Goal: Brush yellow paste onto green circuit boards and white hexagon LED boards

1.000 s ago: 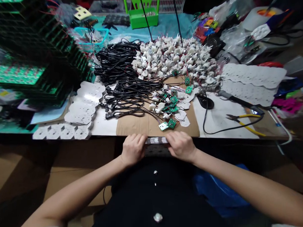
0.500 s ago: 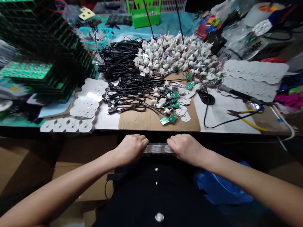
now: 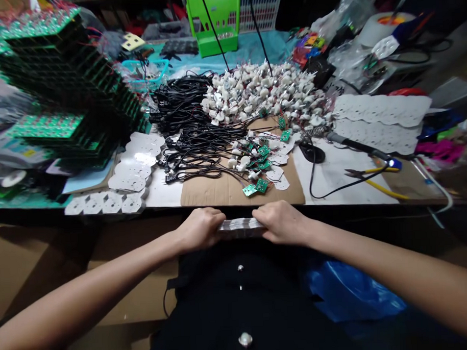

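Between my two hands, just in front of the table edge, is a stack of thin, pale, layered sheets [image 3: 241, 225] seen edge-on. My left hand [image 3: 202, 227] is closed around its left end, and my right hand [image 3: 281, 223] grips the right end. The fingers hide both ends, so the outline of the sheets cannot be made out. Beyond the hands, small green circuit boards [image 3: 262, 185] and white scalloped cards [image 3: 282, 182] lie on a cardboard sheet [image 3: 209, 192], wired to black cables [image 3: 198, 158].
Tall stacks of green circuit boards [image 3: 48, 125] stand at the left, beside white perforated plates [image 3: 136, 170]. A heap of white plug-like parts [image 3: 261, 90] fills the middle back. Pliers [image 3: 365, 173], a soldering iron [image 3: 355, 144] and more perforated plates [image 3: 380, 108] lie at the right.
The held stack has tilted slightly, its layered edge now brighter on top. Both hands keep their grip and have shifted a little left in view. The camera view has moved slightly.
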